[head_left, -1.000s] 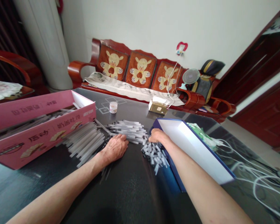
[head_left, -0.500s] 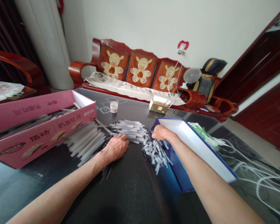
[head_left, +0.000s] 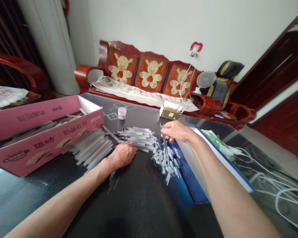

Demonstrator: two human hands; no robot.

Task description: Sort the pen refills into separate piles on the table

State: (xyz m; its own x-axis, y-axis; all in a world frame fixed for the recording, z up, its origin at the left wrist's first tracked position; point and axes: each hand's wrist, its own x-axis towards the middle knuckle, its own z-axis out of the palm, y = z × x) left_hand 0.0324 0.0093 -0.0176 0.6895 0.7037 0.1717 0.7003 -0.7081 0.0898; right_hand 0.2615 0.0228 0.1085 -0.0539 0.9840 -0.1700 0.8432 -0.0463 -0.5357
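My left hand rests on the dark table with its fingers curled; what lies in them is hidden. Thin dark rods show below its wrist. Beside it lies a row of translucent pen barrels, and just beyond is a stack of whitish pens. Raised over the pile of clear pen caps, my right hand is closed on a slim pen, held roughly upright. Its fingers hide part of the pen, and I cannot tell whether more than one is held.
A pink box with pen parts stands at left. The open blue box lies under my right forearm. Farther back are a small white tub and a gold tissue box. White cables and a green plastic packet lie right.
My right hand has lifted and moved slightly right from the edge of the blue box, and the pen now stands more upright in it. My left hand has stayed nearly still.
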